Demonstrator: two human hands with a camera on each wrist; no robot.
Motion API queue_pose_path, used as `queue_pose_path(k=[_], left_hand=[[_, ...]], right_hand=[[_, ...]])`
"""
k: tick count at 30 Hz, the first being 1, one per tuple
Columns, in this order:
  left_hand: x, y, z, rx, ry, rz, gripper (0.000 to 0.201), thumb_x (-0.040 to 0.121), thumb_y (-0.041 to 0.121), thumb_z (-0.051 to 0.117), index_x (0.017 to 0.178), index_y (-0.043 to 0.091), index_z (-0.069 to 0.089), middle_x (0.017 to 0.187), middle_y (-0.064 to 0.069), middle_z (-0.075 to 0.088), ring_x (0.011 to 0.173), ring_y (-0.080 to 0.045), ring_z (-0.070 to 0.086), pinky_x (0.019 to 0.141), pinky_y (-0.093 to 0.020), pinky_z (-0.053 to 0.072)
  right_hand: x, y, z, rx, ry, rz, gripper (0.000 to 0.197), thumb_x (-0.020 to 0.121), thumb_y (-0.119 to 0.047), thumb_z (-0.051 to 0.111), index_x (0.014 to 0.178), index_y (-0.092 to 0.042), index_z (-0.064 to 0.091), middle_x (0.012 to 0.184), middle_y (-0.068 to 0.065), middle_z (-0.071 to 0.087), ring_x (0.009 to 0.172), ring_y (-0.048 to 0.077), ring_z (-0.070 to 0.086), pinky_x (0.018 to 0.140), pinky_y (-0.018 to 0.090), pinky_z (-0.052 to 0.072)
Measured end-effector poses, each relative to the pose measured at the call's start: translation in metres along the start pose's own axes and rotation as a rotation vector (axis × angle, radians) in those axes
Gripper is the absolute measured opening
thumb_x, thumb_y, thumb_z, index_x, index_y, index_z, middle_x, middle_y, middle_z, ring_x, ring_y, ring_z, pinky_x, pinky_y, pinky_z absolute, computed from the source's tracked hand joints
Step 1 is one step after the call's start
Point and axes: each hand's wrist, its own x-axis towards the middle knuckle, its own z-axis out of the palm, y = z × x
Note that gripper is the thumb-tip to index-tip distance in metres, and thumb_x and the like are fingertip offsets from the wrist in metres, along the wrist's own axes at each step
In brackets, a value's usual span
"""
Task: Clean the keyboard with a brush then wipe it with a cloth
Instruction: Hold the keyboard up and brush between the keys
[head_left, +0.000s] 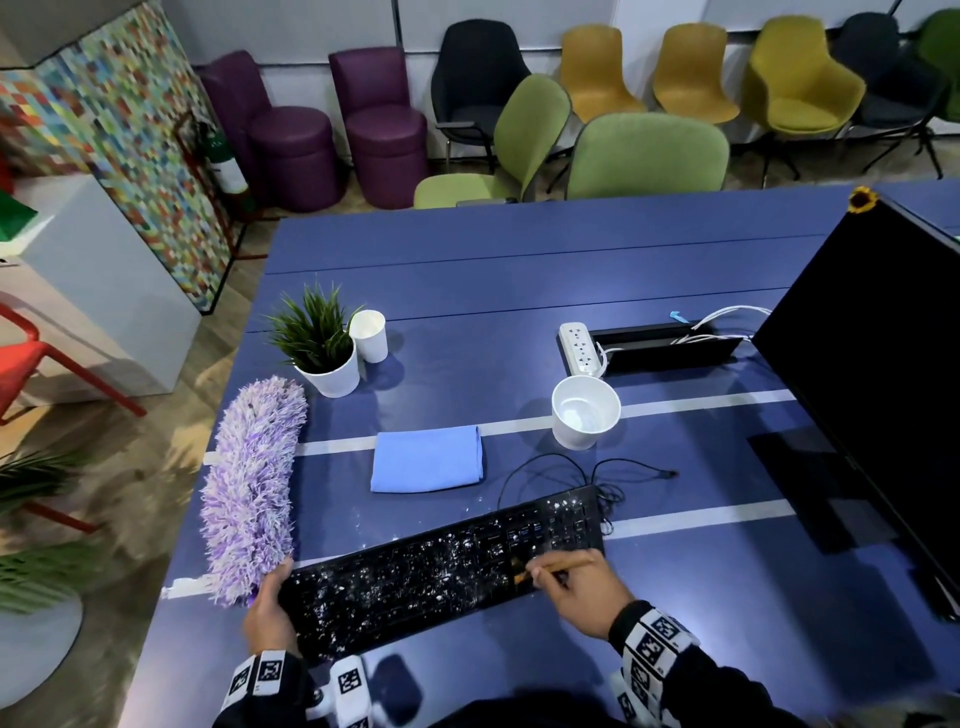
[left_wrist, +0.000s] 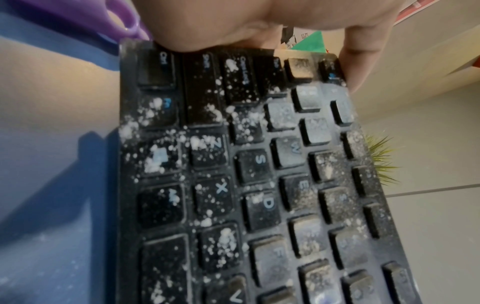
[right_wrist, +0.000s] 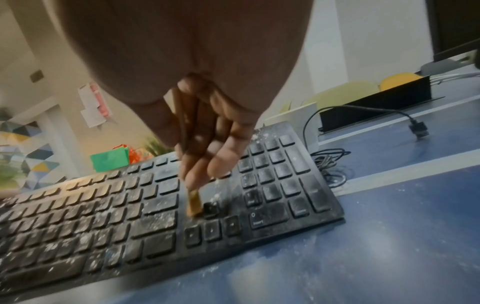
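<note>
A black keyboard (head_left: 441, 566) speckled with white crumbs lies at an angle on the blue table (head_left: 519, 291). My left hand (head_left: 270, 608) grips its left end, fingers curled over the edge by the Ctrl key (left_wrist: 155, 67). My right hand (head_left: 576, 587) pinches a thin wooden-handled brush (head_left: 550, 567). Its bristles (right_wrist: 194, 207) press on the keyboard (right_wrist: 155, 216) just above the arrow keys. A folded blue cloth (head_left: 427, 465) lies flat behind the keyboard.
A fluffy purple duster (head_left: 254, 488) lies along the table's left edge. Behind stand a potted plant (head_left: 319, 343), a paper cup (head_left: 369, 335), a white bowl (head_left: 584, 410) and a power strip (head_left: 582, 348). A black monitor (head_left: 878, 374) fills the right. The keyboard's cable (head_left: 597, 478) coils nearby.
</note>
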Motion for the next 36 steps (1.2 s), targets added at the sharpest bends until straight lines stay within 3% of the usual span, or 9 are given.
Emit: queue_pose_path(k=[2,5,11,15,20,23,26,31,36], left_hand=[[-0.002,0.002,0.0,0.007,-0.008,-0.004,0.074,0.038,0.065,0.083,0.101,0.025,0.076,0.108,-0.014,0.073,0.107,-0.033,0.067,0.094,-0.06,0.051],[-0.02,0.014,0.008,0.03,0.007,-0.022,0.072,0.04,0.06,0.085,0.096,0.017,0.077,0.104,-0.015,0.073,0.098,-0.034,0.069,0.091,-0.061,0.052],[-0.045,0.027,0.02,0.018,0.075,0.051,0.073,0.05,0.062,0.075,0.106,0.014,0.073,0.104,-0.014,0.07,0.101,-0.03,0.066,0.088,-0.048,0.054],[-0.036,0.023,0.018,0.025,0.054,0.029,0.067,0.035,0.055,0.085,0.092,0.021,0.078,0.103,-0.017,0.073,0.099,-0.035,0.069,0.093,-0.059,0.052],[-0.044,0.024,0.021,-0.01,0.043,0.063,0.073,0.048,0.066,0.078,0.099,0.015,0.074,0.102,-0.013,0.069,0.102,-0.027,0.065,0.096,-0.048,0.049],[-0.046,0.025,0.02,-0.047,0.043,0.078,0.077,0.047,0.069,0.077,0.101,0.013,0.073,0.109,-0.011,0.069,0.102,-0.025,0.064,0.096,-0.047,0.05],[-0.044,0.027,0.019,-0.038,0.042,0.089,0.071,0.045,0.062,0.078,0.098,0.015,0.074,0.107,-0.012,0.069,0.1,-0.025,0.065,0.089,-0.046,0.054],[-0.067,0.035,0.03,-0.069,0.03,0.075,0.025,0.061,0.04,0.079,0.074,0.018,0.076,0.103,-0.019,0.068,0.092,-0.031,0.064,0.095,-0.053,0.05],[-0.048,0.028,0.022,-0.085,0.049,0.039,0.063,0.034,0.054,0.087,0.085,0.019,0.079,0.102,-0.016,0.072,0.102,-0.037,0.068,0.094,-0.061,0.051]], right_hand=[[0.001,0.004,-0.004,-0.015,0.188,0.024,0.068,0.086,-0.064,0.029,0.089,-0.014,0.076,0.091,-0.029,0.061,0.08,-0.022,0.054,0.089,0.005,0.039],[0.0,0.011,-0.006,0.003,0.351,0.032,0.049,0.093,-0.049,0.044,0.081,-0.015,0.076,0.084,-0.021,0.067,0.074,-0.016,0.059,0.08,0.0,0.043],[0.001,0.007,0.0,0.001,0.212,-0.003,0.024,0.094,-0.029,0.055,0.085,-0.022,0.076,0.083,-0.043,0.056,0.078,-0.02,0.058,0.084,0.009,0.045],[0.001,0.017,-0.003,0.039,0.117,0.081,0.031,0.082,-0.068,0.042,0.079,-0.049,0.067,0.077,-0.041,0.063,0.082,0.002,0.067,0.082,0.03,0.056],[0.001,0.014,-0.018,0.113,0.338,0.06,0.022,0.092,-0.03,0.056,0.088,-0.021,0.076,0.078,-0.05,0.057,0.08,-0.007,0.066,0.08,0.015,0.052],[-0.002,0.014,-0.016,0.013,0.159,0.041,0.027,0.094,-0.024,0.054,0.08,-0.017,0.076,0.074,-0.042,0.062,0.079,-0.013,0.061,0.081,0.006,0.047],[-0.006,0.019,-0.011,0.0,0.192,0.049,0.025,0.094,-0.026,0.055,0.085,-0.016,0.075,0.087,-0.024,0.065,0.082,-0.007,0.06,0.086,0.012,0.046],[-0.006,0.02,-0.007,-0.029,0.087,0.047,0.027,0.094,-0.031,0.054,0.084,-0.017,0.074,0.076,-0.043,0.054,0.078,-0.015,0.057,0.084,0.006,0.045],[-0.005,0.016,0.001,0.041,0.207,0.013,0.043,0.092,-0.049,0.046,0.089,-0.02,0.076,0.093,-0.02,0.065,0.088,-0.013,0.056,0.085,-0.004,0.033]])
